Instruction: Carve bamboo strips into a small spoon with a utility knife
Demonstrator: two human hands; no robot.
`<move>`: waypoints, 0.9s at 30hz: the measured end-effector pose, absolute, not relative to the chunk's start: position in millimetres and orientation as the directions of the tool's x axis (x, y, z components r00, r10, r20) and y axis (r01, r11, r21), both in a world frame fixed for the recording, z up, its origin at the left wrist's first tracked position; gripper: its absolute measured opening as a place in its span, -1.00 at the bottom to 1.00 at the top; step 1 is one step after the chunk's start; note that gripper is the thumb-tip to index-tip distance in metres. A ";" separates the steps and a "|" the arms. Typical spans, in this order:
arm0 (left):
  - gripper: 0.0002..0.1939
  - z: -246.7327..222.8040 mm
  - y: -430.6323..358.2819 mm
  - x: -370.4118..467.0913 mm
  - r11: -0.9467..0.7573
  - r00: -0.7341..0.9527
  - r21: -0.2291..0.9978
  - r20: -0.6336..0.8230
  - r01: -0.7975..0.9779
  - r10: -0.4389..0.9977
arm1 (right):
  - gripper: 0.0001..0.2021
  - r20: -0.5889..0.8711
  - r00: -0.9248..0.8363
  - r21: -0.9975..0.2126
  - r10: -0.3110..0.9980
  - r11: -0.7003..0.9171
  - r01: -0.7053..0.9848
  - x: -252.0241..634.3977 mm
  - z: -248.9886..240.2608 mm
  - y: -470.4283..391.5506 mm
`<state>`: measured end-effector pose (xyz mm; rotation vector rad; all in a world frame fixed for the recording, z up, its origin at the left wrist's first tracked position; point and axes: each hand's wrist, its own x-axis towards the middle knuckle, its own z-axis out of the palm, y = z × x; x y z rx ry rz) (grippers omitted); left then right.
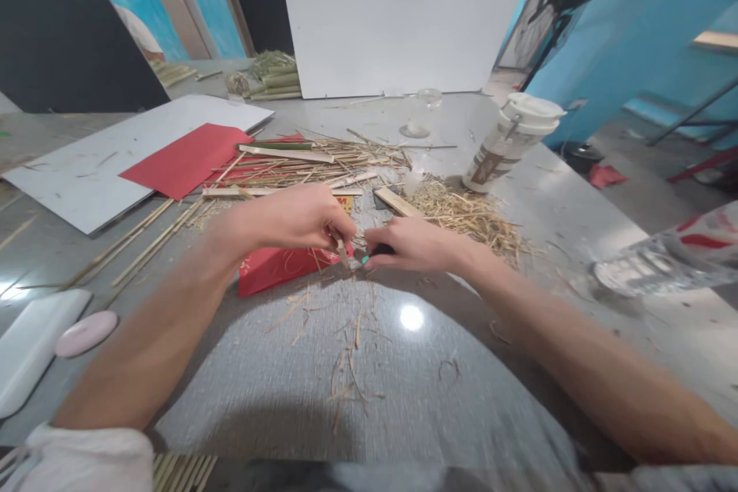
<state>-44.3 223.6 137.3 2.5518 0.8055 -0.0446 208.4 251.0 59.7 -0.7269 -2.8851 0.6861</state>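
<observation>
Over the middle of the grey table, my left hand pinches a short, pale strip of straw or bamboo that points down. Close beside it, the fingers of my right hand are closed round a small dark tool with a green part near its end. My fingers hide most of this tool, so its kind cannot be told. A red paper lies under and in front of my left hand. Past both hands, a pile of dry stalks is spread over more red paper.
A heap of straw shavings lies beyond my right hand. Further right stand a white bucket and a clear plastic bottle. At left are a white board, a red sheet and a pink oval object. Scraps litter the tabletop.
</observation>
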 end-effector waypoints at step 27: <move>-0.75 137.5 223.9 -44.1 -0.727 0.822 0.401 -0.146 0.558 0.550 | -0.64 0.053 -0.864 -0.391 0.501 0.807 0.444 207.7 72.1 243.2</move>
